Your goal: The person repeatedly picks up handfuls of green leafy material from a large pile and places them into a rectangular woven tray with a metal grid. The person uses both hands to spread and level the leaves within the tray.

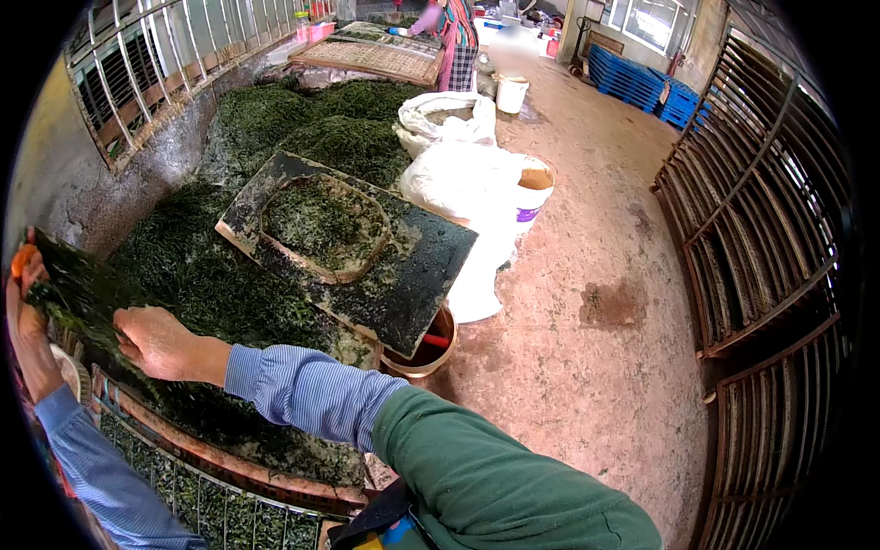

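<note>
Both my hands are at the far left, over a heap of dark green plant strands (206,268). My right hand (161,342) is closed in a fist on a bunch of these green strands (86,289). My left hand (31,282) grips the other side of the bunch near the picture's rim; something orange shows at its fingers. The bunch stretches between the two hands and looks blurred. Just below my hands lies a wooden-edged frame (227,460) with thin wires, over more green pieces. A dark stone-like slab (419,247) with an octagonal raised rim rests tilted on the heap.
White sacks (454,179) and a white bucket (540,182) stand right of the heap. Under the slab's corner is a tub (426,364) with something red inside. Slatted racks (763,227) line the right. A person (457,48) works by a woven tray (371,62); blue pallets (625,79) lie behind.
</note>
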Motion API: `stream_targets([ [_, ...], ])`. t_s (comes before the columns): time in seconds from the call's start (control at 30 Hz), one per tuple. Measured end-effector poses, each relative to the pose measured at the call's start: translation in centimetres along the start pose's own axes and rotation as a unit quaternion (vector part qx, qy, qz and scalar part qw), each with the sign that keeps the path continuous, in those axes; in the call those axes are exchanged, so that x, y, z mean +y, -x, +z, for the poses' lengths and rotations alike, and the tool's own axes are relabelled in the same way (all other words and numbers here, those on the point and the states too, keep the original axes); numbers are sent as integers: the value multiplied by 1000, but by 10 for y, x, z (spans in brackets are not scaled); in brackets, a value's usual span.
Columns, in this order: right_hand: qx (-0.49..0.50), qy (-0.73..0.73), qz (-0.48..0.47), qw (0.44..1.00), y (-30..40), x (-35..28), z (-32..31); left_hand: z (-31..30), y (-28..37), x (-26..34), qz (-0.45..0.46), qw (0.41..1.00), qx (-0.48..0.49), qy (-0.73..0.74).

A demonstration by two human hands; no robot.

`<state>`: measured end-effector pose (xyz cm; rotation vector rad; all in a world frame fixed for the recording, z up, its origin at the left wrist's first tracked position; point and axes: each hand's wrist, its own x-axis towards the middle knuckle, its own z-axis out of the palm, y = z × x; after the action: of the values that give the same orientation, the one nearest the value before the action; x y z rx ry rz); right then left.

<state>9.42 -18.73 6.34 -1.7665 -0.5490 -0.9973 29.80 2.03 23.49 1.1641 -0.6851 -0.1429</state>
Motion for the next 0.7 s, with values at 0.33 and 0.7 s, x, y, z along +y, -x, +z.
stream_targets([
  [0.33, -326, 65, 248, 910, 176, 37, -20, 20, 103, -103, -158, 980, 99, 75],
  [0.7, -231, 232, 41, 944, 11, 1, -12, 139, 231, -140, -249, 961, 87, 84],
])
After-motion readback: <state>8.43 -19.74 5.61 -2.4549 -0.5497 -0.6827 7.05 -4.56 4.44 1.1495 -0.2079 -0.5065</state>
